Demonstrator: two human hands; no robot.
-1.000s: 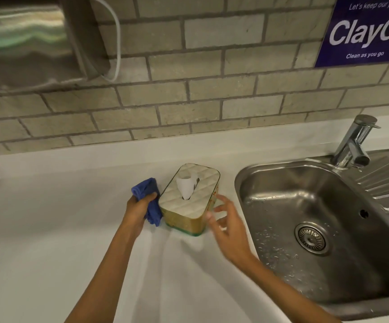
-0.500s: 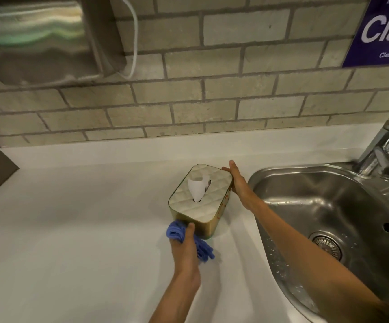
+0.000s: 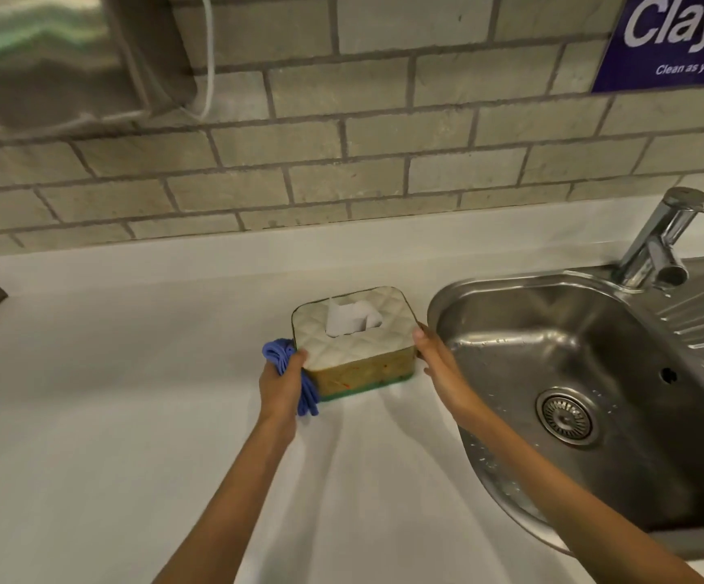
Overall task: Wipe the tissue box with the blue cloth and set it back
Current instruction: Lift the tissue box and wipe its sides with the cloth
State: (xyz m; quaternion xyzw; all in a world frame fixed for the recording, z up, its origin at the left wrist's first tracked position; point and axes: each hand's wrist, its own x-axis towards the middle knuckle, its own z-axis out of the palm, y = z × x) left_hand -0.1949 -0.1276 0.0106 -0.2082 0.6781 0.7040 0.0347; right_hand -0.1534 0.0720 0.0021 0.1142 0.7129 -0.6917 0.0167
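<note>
1. The tissue box [image 3: 354, 343] sits on the white countertop [image 3: 131, 415], just left of the steel sink [image 3: 594, 373].
2. The left hand [image 3: 281, 385] clutches the bunched blue cloth [image 3: 283, 364] against the box's left end; the cloth is mostly hidden by the hand.
3. The right hand [image 3: 436, 360] lies flat against the box's right end, fingers extended.
4. Whether its fingers curl around the box cannot be told.

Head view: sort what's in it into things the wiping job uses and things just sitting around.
In use:
tissue box, on the counter
blue cloth, bunched in the left hand against the box's left end
right hand, at the box's right end

Just there:
sink
tap
purple sign
wall dispenser
</note>
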